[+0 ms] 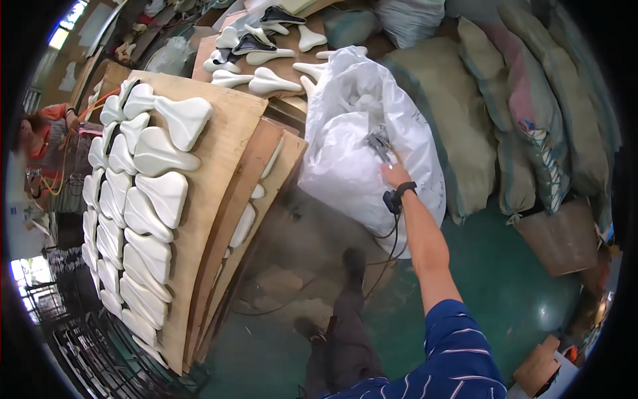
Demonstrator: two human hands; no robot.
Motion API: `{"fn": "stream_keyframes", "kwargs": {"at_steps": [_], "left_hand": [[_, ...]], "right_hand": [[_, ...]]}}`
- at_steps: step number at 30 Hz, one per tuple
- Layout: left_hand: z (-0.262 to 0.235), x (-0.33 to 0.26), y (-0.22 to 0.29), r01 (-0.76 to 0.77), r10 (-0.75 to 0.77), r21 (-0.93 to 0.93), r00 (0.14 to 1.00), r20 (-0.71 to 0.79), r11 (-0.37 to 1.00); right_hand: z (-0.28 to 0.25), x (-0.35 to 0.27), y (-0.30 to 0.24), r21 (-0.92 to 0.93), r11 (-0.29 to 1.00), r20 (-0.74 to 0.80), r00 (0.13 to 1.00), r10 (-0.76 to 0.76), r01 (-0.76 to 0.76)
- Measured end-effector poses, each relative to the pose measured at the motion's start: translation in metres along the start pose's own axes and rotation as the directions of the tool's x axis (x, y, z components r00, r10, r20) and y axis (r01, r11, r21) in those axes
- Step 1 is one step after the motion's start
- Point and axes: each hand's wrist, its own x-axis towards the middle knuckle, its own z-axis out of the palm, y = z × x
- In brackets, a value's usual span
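Observation:
My right hand (397,175) reaches over a big white plastic sack (342,149). Its fingers are closed round the near end of a small grey metal tool (379,141), whose exact kind I cannot make out. Pale, lumpy contents (365,93) show through the sack's upper part. On the right wrist sits a black strap with a small device (393,201), and a thin black cable trails down from it. My left hand is out of the picture.
White bicycle saddles (157,199) lie in rows on a tilted wooden board (219,126) stacked over others at left. More saddles (272,81) lie beyond. Stuffed woven sacks (445,113) and a brown bucket (560,238) stand right. Another person (50,143) is at far left.

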Motion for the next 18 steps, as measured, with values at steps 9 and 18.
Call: {"fn": "stream_keyframes", "kwargs": {"at_steps": [9,18], "left_hand": [[-0.024,0.047,-0.045,-0.135,0.147,-0.177,0.988,0.055,0.975],[-0.048,0.185,0.045,-0.605,0.603,-0.048,0.779,0.169,0.795]], "right_hand": [[-0.082,-0.165,-0.058,0.192,0.863,-0.394,0.842,-0.368,0.467],[-0.131,-0.512,-0.13,0.558,0.653,-0.276,0.857,-0.436,0.512]]}}
